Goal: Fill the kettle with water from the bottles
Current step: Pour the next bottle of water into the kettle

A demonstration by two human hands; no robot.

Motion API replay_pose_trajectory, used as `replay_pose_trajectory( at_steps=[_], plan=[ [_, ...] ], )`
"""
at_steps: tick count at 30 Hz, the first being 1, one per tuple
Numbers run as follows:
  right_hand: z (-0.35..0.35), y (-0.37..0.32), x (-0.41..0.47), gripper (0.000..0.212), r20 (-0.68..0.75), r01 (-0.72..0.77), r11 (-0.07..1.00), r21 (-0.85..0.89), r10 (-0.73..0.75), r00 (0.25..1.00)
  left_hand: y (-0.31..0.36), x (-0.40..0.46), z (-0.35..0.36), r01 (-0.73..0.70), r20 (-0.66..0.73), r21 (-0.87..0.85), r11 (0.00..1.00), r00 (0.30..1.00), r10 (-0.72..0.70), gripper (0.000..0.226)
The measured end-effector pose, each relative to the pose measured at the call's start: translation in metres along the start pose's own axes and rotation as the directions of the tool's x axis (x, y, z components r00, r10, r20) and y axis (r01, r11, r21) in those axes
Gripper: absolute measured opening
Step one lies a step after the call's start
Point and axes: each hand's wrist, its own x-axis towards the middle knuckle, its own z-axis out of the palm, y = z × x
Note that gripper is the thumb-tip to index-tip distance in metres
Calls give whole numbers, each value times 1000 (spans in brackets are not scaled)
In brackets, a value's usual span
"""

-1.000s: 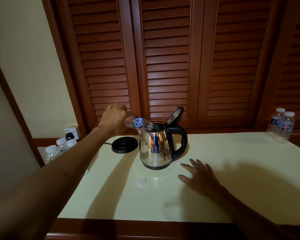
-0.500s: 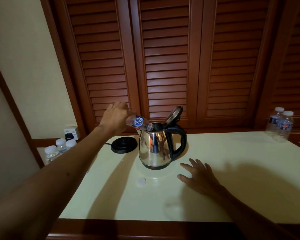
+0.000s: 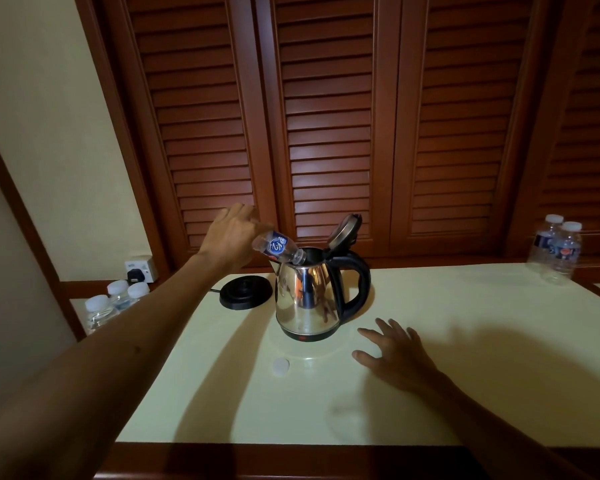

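Kettle (image 3: 305, 299) shiny polished metal, blk plastic handle; bottle (image 3: 279, 249) clear plastic; shutters (image 3: 326, 133) prob. wood.

Louvered doors (image 3: 326, 133), wall socket (image 3: 141, 268)

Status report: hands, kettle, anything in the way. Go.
Left hand grips bottle, tipped neck-down into kettle, lid up. Right hand flat on table, open. Cap lies loose in front of kettle; nothing blocking.

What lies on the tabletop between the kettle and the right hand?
Nothing: in the head view the tabletop is bare between the kettle and the right hand.
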Motion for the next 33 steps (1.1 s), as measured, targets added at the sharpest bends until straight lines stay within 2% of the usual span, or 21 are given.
replay_pose_trajectory(
  at_steps=[15, 24, 29, 31, 33],
  plan=[
    [1, 1, -1, 64, -10, 2, 1000, 25, -2, 1000, -2, -3, 1, 12, 21, 7, 1000, 1000, -12, 60],
    [0, 1, -1, 67, 2, 12, 999, 34, -13, 1000, -6, -17, 17, 112, 67, -147, 983, 992, -103, 55],
    [2, 3, 0, 67, -2, 26, 999, 32, -26, 1000, 4, -35, 35, 288, 158, -436, 853, 957, -243, 44],
    [4, 4, 0, 68, -5, 28, 999, 26, -28, 1000, 10, -46, 42, 400, 215, -551, 733, 916, -338, 41],
    [4, 4, 1, 69, -3, 30, 999, 19, -30, 1000, 19, -57, 48, 444, 243, -661, 604, 889, -387, 48]
  ],
)
